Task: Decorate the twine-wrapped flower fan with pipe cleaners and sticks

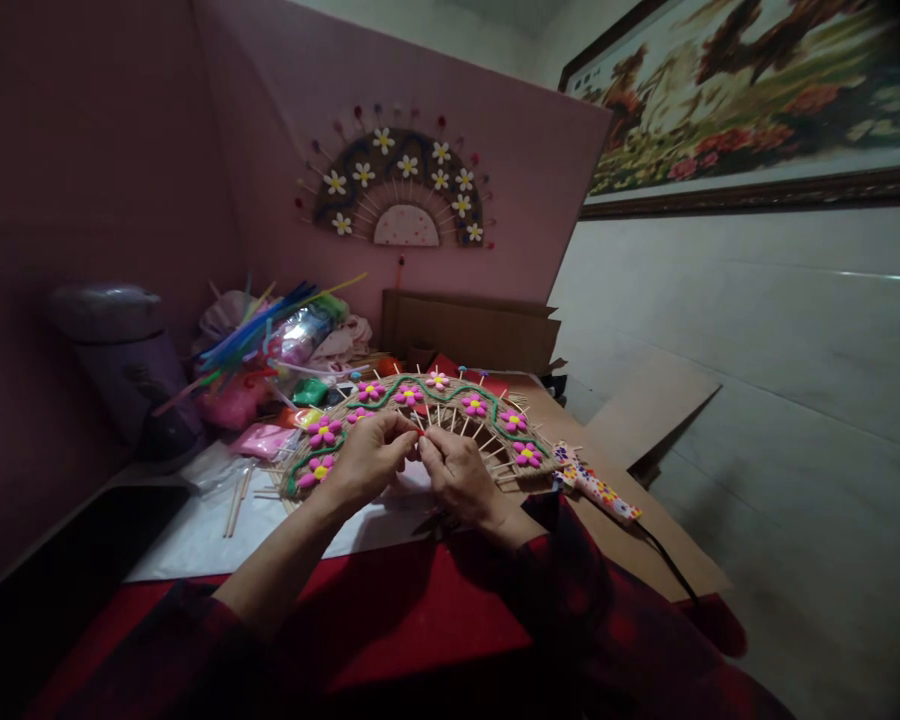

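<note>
My left hand (371, 458) and my right hand (461, 478) meet in front of me, fingertips pinched together. Between them shows a small red piece (420, 433), too small to tell its kind. Just behind my hands lies a half-round fan-shaped craft (450, 395) wound with brown cord. Pink flowers (474, 405) with yellow centres and a wavy green strip (504, 432) decorate it. Thin wooden sticks (461, 425) radiate across its inner opening and poke out past the outer edge. My hands hide part of its lower middle.
At left stand a purple bottle (124, 350) and a heap of coloured pipe cleaners (259, 325) and plastic packets (266, 440). Loose sticks (234, 505) lie on white paper (180, 545). A flower-patterned glue gun (596, 487) rests on cardboard (671, 550) at right. A finished-looking fan (405, 165) hangs behind.
</note>
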A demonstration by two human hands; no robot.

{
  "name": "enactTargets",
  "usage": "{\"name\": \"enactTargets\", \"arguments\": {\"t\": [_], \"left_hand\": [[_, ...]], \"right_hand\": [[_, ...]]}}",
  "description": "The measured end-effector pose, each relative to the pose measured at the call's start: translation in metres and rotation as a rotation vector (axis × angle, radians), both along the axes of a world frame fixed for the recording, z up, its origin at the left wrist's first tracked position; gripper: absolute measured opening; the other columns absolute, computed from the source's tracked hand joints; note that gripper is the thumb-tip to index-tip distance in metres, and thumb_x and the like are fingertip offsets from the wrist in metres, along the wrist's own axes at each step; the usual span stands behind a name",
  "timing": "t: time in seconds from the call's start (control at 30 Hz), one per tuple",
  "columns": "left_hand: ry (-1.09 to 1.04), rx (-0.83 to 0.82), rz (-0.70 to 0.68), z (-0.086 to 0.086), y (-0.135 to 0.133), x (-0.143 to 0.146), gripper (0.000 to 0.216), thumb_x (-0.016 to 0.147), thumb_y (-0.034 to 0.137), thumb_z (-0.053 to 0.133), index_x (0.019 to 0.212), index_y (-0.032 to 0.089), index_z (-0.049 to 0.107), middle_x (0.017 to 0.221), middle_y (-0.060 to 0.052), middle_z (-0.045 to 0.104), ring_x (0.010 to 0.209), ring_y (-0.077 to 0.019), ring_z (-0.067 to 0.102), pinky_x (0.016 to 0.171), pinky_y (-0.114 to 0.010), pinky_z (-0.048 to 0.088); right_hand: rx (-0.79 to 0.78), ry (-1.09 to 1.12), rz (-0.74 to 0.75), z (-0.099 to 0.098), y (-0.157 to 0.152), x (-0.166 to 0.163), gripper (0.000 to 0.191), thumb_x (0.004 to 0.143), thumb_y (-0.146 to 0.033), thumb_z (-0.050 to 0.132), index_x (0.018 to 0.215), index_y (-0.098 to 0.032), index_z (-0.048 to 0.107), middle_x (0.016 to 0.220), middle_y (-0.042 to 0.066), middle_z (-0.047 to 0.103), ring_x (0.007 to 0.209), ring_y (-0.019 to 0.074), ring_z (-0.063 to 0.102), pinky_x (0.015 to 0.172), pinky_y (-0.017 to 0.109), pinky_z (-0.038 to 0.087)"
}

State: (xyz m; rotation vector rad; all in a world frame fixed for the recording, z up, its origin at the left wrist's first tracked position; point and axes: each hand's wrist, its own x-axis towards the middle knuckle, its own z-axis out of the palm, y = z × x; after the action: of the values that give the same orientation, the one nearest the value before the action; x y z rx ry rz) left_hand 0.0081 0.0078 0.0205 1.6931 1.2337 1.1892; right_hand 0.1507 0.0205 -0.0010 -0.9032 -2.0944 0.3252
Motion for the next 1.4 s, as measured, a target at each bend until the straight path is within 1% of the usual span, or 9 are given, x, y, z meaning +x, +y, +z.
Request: {"name": "enactTargets", "arguments": {"t": [0.17, 0.27, 0.53, 0.7, 0.8, 1.03, 1.13, 1.23, 1.4], "left_hand": [[0.098, 0.100, -0.016, -0.002, 0.001, -0.002, 0.012, 0.074, 0.022, 0.052, 0.073, 0.015, 0.061, 0.059, 0.000, 0.058, 0.048, -0.0092, 0.051, 0.042, -0.018, 0.041], [0.136, 0.115, -0.024, -0.001, -0.001, -0.001, 0.012, 0.074, 0.021, 0.050, 0.072, 0.015, 0.060, 0.057, 0.000, 0.058, 0.046, -0.0095, 0.051, 0.041, -0.019, 0.039], [0.125, 0.165, 0.029, -0.007, -0.002, 0.004, 0.012, 0.073, 0.022, 0.050, 0.071, 0.015, 0.059, 0.050, 0.003, 0.055, 0.042, -0.0092, 0.048, 0.040, -0.019, 0.034], [0.142, 0.173, 0.072, -0.014, 0.000, 0.006, 0.011, 0.073, 0.021, 0.049, 0.070, 0.016, 0.059, 0.054, 0.002, 0.056, 0.046, -0.0091, 0.049, 0.042, -0.019, 0.034], [0.043, 0.136, 0.073, -0.014, 0.001, 0.008, 0.012, 0.073, 0.023, 0.051, 0.070, 0.015, 0.059, 0.054, 0.002, 0.055, 0.046, -0.0088, 0.048, 0.042, -0.019, 0.036], [-0.448, -0.129, -0.041, -0.004, 0.001, 0.004, 0.034, 0.065, 0.040, 0.067, 0.083, 0.012, 0.065, 0.057, 0.003, 0.054, 0.041, -0.0061, 0.043, 0.037, -0.019, 0.034], [-0.542, -0.222, -0.122, -0.007, 0.001, 0.003, 0.037, 0.062, 0.037, 0.073, 0.088, 0.012, 0.067, 0.056, 0.003, 0.054, 0.040, -0.0042, 0.040, 0.037, -0.018, 0.031], [-0.653, -0.287, -0.156, -0.010, 0.002, 0.003, 0.035, 0.058, 0.033, 0.076, 0.086, 0.013, 0.067, 0.056, 0.003, 0.055, 0.038, -0.0032, 0.040, 0.036, -0.017, 0.027], [-0.794, -0.371, -0.163, -0.005, -0.001, 0.005, 0.028, 0.057, 0.026, 0.078, 0.078, 0.013, 0.065, 0.063, 0.001, 0.058, 0.052, -0.0057, 0.051, 0.043, -0.015, 0.034]], "right_hand": [[-0.013, -0.015, 0.009, 0.000, 0.001, 0.001, 0.022, 0.088, -0.019, 0.035, 0.071, -0.018, 0.049, 0.066, 0.001, 0.055, 0.061, 0.0116, 0.051, 0.059, 0.022, 0.036], [0.003, -0.005, 0.016, 0.001, 0.002, 0.001, 0.022, 0.087, -0.019, 0.036, 0.067, -0.018, 0.047, 0.062, -0.001, 0.051, 0.058, 0.0111, 0.049, 0.058, 0.022, 0.035], [0.044, 0.061, -0.067, -0.009, -0.001, -0.004, 0.022, 0.086, -0.022, 0.035, 0.066, -0.020, 0.041, 0.059, -0.002, 0.046, 0.057, 0.0116, 0.045, 0.056, 0.023, 0.033], [0.059, 0.043, -0.118, -0.015, 0.000, -0.007, 0.020, 0.086, -0.021, 0.033, 0.068, -0.020, 0.042, 0.060, -0.001, 0.045, 0.056, 0.0125, 0.043, 0.056, 0.024, 0.032], [0.008, 0.087, -0.113, -0.011, 0.000, -0.007, 0.023, 0.086, -0.024, 0.034, 0.065, -0.020, 0.041, 0.058, -0.002, 0.046, 0.055, 0.0119, 0.044, 0.055, 0.024, 0.032], [-0.178, 0.278, 0.000, -0.003, -0.001, -0.006, 0.032, 0.089, -0.033, 0.032, 0.063, -0.020, 0.045, 0.051, -0.003, 0.044, 0.049, 0.0105, 0.043, 0.048, 0.021, 0.033], [-0.239, 0.340, 0.029, -0.005, 0.000, -0.007, 0.031, 0.089, -0.033, 0.033, 0.064, -0.020, 0.044, 0.051, -0.004, 0.044, 0.047, 0.0097, 0.041, 0.047, 0.021, 0.033], [-0.278, 0.380, 0.070, -0.007, 0.000, -0.010, 0.031, 0.090, -0.035, 0.033, 0.065, -0.020, 0.043, 0.052, -0.004, 0.043, 0.046, 0.0091, 0.041, 0.046, 0.021, 0.034], [-0.242, 0.289, 0.041, 0.000, -0.008, -0.009, 0.037, 0.091, -0.040, 0.032, 0.065, -0.019, 0.046, 0.052, -0.003, 0.046, 0.048, 0.0094, 0.044, 0.047, 0.021, 0.034]]}}
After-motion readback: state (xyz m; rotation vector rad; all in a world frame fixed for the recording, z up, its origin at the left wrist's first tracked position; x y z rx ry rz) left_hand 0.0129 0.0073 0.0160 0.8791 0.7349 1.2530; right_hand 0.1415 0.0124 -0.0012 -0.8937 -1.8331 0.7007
